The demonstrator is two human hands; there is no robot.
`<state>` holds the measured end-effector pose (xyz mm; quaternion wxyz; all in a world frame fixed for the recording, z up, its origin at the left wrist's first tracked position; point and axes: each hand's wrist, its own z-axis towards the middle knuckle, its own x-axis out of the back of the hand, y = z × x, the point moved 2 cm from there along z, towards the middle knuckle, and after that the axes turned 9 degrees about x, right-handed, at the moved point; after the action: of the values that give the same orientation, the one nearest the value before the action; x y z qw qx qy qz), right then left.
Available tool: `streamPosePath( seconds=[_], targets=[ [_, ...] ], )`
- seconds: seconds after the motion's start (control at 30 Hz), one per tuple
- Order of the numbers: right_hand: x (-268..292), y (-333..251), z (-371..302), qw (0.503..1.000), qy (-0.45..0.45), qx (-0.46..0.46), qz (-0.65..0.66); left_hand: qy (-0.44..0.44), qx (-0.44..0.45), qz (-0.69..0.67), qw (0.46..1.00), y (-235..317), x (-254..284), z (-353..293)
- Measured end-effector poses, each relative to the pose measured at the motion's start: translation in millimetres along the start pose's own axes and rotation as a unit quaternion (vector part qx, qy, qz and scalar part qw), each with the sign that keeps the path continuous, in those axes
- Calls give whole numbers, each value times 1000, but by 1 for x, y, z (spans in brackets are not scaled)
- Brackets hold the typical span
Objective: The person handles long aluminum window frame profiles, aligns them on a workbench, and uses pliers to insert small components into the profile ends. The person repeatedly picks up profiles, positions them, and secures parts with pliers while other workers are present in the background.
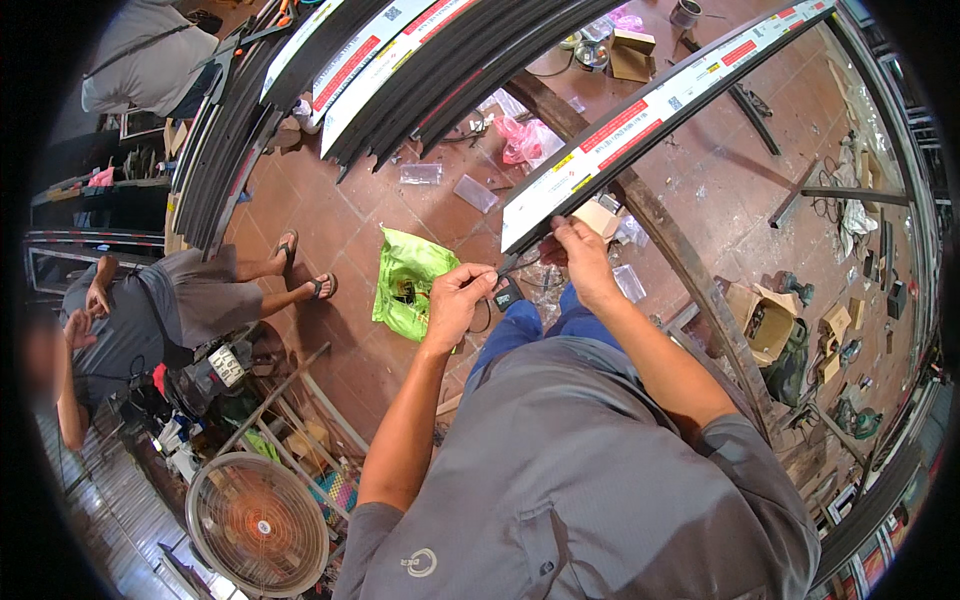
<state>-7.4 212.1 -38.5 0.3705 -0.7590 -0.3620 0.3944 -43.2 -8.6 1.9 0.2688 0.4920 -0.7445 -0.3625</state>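
A long dark metal profile (650, 105) wrapped in white protective film with red and yellow labels runs from the upper right down to the middle. My right hand (575, 255) grips its near end from below. My left hand (458, 300) pinches a thin black strip (508, 265) that leads into the end of the profile. A small black part (507, 294) sits just below the strip, by my left fingers; whether it is held I cannot tell.
A green plastic bag (408, 280) lies on the red tile floor below. More film-wrapped profiles (380, 60) lean at the top. A seated person (150, 320) is at left, another person (145, 55) at top left. A floor fan (258, 520) stands at lower left. Cardboard boxes (765, 320) and tools clutter the right.
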Motion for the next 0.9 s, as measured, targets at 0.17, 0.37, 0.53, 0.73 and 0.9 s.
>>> streamPosePath(
  seconds=[0.17, 0.37, 0.53, 0.73, 0.9],
  targets=[
    [3, -7, 4, 1000, -1, 7, 12, -19, 23, 2, 1000, 2, 0, 3],
    [8, -3, 7, 1000, -4, 25, -2, -26, 44, -3, 999, 6, -2, 7],
    [7, -5, 5, 1000, -4, 20, -16, -35, 56, -42, 997, 11, -10, 13],
    [10, -2, 6, 999, -13, 29, -13, -33, 17, -26, 999, 2, -6, 8],
    [8, -1, 5, 999, -12, 42, -14, -39, -1, -19, 999, -7, 2, 7]
  ],
)
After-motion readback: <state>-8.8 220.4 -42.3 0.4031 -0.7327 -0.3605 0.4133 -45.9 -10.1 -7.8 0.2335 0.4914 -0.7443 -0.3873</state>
